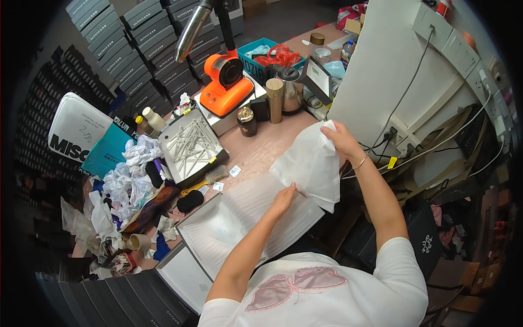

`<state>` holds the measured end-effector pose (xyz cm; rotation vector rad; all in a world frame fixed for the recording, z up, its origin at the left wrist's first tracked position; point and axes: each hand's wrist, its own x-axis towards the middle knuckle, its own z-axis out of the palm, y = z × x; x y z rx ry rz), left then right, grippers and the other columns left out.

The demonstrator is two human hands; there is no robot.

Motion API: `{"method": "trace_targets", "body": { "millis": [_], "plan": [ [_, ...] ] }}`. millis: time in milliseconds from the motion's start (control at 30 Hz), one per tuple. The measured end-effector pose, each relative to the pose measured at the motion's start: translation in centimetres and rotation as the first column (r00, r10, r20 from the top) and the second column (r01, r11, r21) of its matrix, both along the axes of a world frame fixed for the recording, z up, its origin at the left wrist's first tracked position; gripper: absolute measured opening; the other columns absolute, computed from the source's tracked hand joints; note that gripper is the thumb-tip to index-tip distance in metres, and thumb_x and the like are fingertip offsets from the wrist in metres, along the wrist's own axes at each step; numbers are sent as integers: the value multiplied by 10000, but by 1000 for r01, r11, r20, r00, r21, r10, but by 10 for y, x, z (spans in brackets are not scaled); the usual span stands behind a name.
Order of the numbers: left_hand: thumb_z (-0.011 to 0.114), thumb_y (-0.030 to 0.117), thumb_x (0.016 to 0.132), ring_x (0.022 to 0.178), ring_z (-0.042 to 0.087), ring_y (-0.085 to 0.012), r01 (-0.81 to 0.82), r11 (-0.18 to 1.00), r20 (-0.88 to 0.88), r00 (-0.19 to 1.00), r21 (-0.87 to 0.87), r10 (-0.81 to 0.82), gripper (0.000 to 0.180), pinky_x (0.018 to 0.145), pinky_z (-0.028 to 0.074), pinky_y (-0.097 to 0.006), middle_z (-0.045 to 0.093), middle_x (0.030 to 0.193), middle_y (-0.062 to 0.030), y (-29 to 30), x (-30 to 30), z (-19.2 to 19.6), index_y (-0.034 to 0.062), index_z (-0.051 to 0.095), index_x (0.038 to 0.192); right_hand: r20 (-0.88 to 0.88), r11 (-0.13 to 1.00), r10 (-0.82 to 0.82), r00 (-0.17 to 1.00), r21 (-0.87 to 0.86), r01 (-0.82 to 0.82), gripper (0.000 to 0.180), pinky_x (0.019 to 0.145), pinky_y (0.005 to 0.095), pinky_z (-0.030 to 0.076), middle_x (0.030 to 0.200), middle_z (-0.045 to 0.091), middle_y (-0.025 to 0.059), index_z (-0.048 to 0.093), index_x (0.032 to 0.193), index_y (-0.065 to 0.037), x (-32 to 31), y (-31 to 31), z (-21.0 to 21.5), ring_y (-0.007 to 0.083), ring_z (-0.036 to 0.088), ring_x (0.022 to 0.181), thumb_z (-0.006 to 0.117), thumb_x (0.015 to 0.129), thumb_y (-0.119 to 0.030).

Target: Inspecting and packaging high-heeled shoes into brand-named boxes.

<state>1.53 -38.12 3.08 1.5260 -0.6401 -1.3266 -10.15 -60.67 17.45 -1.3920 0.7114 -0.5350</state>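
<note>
Grey tray (206, 170) toward the left edge of the table (250, 155) is full of loose white sticks (190, 144). Over by the far edge there's a teal bin (250, 70) with a red plastic bag (280, 56) in it. What's under the padded translucent sheet (234, 223) along the near edge is covered up, and the teal bin's back is partly hidden too. The white wrapping sheet (305, 158) is up off the near right corner: right hand (343, 140) has its top corner gripped, left hand (283, 199) meets its lower left edge, maybe pinching, can't tell.
</note>
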Motion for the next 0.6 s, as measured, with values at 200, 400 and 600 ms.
{"method": "trace_targets", "body": {
  "millis": [200,400,600],
  "plan": [
    [529,697,802,1285,391,-387,-283,951,-820,510,126,260,971,1093,295,-505,195,1489,-206,7,-8,67,14,242,1430,406,986,101,908,84,-147,147,559,230,482,758,590,-16,558,948,-56,62,66,126,52,563,632,613,925,-191],
    [688,294,848,1232,479,-270,-565,803,-892,441,-188,102,642,1021,434,-437,463,1347,-126,25,11,125,62,387,1364,389,884,370,844,-427,-191,205,565,214,440,765,557,-18,546,943,-28,66,187,180,30,509,672,647,904,-202],
    [636,-10,767,1027,620,-248,-646,716,-597,692,-263,405,509,907,523,-386,614,1135,-134,190,81,151,-16,491,1255,-22,460,817,576,-576,-676,286,672,217,448,853,603,41,588,1047,25,6,212,152,60,542,757,718,802,-47]
  ]
}}
